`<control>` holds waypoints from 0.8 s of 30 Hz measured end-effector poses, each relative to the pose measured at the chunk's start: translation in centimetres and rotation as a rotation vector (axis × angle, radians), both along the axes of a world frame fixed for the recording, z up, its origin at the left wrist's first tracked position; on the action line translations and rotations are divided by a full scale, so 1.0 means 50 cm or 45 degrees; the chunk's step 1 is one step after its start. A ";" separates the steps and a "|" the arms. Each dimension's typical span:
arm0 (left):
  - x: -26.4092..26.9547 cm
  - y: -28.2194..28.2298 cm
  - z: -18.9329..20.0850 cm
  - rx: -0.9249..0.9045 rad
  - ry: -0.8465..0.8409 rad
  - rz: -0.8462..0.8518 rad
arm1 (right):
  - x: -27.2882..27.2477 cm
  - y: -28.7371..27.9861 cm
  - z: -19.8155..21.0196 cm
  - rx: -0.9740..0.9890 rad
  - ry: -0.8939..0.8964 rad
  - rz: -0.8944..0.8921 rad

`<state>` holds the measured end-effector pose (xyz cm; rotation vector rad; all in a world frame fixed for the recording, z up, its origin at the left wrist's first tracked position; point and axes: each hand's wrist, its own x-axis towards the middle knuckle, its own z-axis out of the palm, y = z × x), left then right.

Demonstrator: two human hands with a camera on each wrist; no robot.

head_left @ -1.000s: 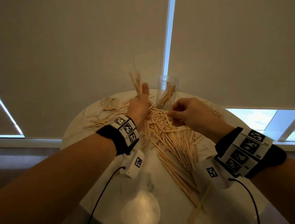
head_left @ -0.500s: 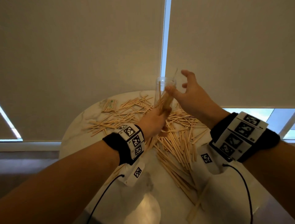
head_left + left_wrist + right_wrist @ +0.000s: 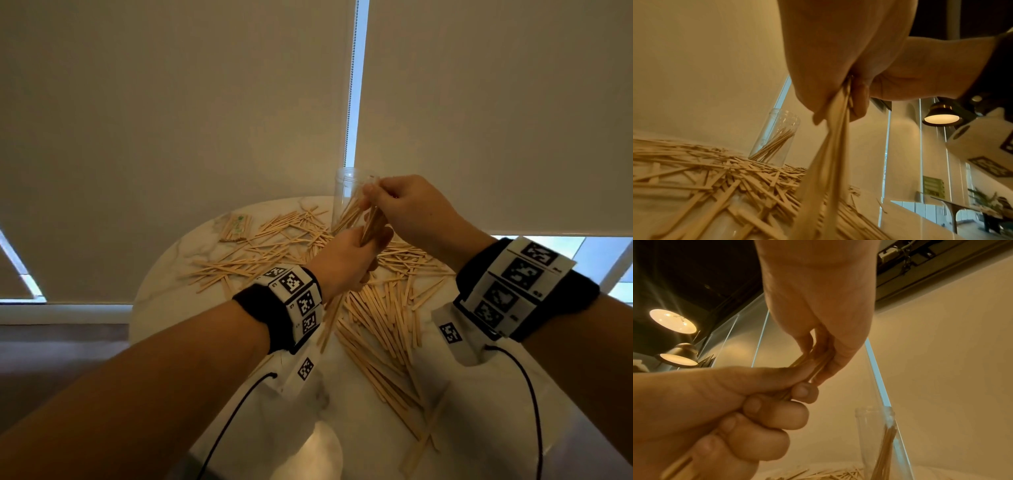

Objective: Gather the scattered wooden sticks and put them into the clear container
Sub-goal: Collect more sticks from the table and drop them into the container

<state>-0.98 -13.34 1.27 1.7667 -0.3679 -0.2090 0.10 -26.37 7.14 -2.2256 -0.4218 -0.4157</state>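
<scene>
A clear container (image 3: 340, 192) stands upright at the table's far edge with several wooden sticks leaning inside; it also shows in the wrist views, container (image 3: 777, 138) and container (image 3: 875, 434). My left hand (image 3: 346, 255) grips the lower part of a bundle of sticks (image 3: 371, 222) just right of the container. My right hand (image 3: 400, 202) pinches the top of that same bundle near the rim. The right wrist view shows the left fist (image 3: 735, 418) curled round the bundle (image 3: 818, 360). Many loose sticks (image 3: 383, 315) lie scattered on the table.
The round white marble table (image 3: 161, 291) holds a small wrapped pack of sticks (image 3: 236, 228) at its far left. Roller blinds hang close behind the container. Cables trail from both wrist bands over the table's near part.
My left hand has carried its bundle rightward to beside the container. My right hand left the pile, rose open to the container rim, and now pinches the top of the bundle.
</scene>
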 end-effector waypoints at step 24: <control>0.027 0.034 0.040 -0.856 -0.053 0.510 | -0.059 0.059 -0.112 0.063 0.918 0.380</control>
